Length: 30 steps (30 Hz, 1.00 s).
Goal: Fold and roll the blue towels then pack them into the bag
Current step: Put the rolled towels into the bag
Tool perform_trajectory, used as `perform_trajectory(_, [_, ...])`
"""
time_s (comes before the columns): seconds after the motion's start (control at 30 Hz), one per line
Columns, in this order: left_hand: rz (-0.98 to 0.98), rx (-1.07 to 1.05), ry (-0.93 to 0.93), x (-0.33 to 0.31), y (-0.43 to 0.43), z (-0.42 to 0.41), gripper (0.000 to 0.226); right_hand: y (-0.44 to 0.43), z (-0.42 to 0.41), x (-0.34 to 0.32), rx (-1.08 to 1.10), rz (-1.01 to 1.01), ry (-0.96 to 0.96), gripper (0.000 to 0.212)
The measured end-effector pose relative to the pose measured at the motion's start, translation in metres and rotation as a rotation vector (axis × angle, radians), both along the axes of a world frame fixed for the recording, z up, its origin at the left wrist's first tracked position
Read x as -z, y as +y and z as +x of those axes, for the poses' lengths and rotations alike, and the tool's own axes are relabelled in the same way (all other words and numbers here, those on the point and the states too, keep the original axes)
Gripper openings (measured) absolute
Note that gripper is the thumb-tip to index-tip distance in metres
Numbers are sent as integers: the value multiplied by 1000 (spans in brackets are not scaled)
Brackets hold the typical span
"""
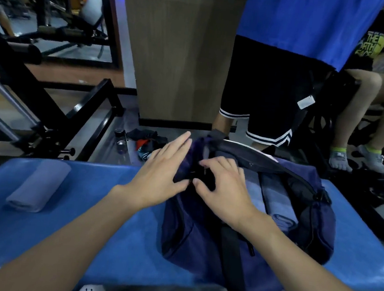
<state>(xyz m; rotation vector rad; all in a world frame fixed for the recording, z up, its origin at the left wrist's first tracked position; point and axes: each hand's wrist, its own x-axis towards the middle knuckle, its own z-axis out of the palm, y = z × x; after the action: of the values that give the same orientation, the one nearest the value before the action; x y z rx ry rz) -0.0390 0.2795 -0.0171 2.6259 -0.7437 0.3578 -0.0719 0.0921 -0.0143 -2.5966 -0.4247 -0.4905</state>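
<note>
Two rolled towels (280, 200) in one bag (191, 234); third towel (38, 184) on bench (107, 231)

Blue bench (97, 241) carries rolled towel (38, 185), bag (200, 240)

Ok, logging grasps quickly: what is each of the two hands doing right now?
Left hand: open, fingers straight, at the left edge of the bag.
Right hand: fingers curled at the bag's opening; whether it grips anything cannot be told.
</note>
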Motion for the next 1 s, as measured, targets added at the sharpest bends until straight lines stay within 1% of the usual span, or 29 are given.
perform_trajectory(0.07, [-99,-73,31,3,25,-1,74,26,-2,-4,-67,41,-20,33])
perform_trajectory(0.17, [-196,-204,41,9,75,0,54,75,0,-3,-187,59,22,25])
perform_trajectory(0.27, [-195,-385,26,16,128,-2,47,130,6,10,-300,104,120,19])
perform_trajectory(0.33, [-151,-551,63,21,162,-6,44,169,15,24,-350,130,224,18])
perform_trajectory(0.47, [-58,-892,297,31,221,-16,42,245,31,51,-365,196,431,15])
perform_trajectory(0.5, [-57,-954,365,35,233,-18,44,262,34,56,-364,215,486,15])
perform_trajectory(0.57, [-119,-1037,481,47,258,-19,47,290,40,64,-348,250,593,17])
perform_trajectory(0.67, [-287,-1088,565,68,290,-13,48,323,52,80,-315,297,703,26])
perform_trajectory(0.77, [-434,-1091,580,79,305,-6,51,345,64,95,-260,342,797,41])
perform_trajectory(0.83, [-523,-1099,609,83,307,-3,52,353,70,102,-221,399,859,46])
perform_trajectory(0.87, [-580,-1093,610,85,306,-3,45,356,73,104,-194,438,891,47])
perform_trajectory(0.93, [-677,-1087,595,94,306,-2,15,363,79,111,-138,526,939,48])
perform_trajectory(1.0, [-750,-1066,597,102,305,-3,29,368,84,118,-67,628,964,49])
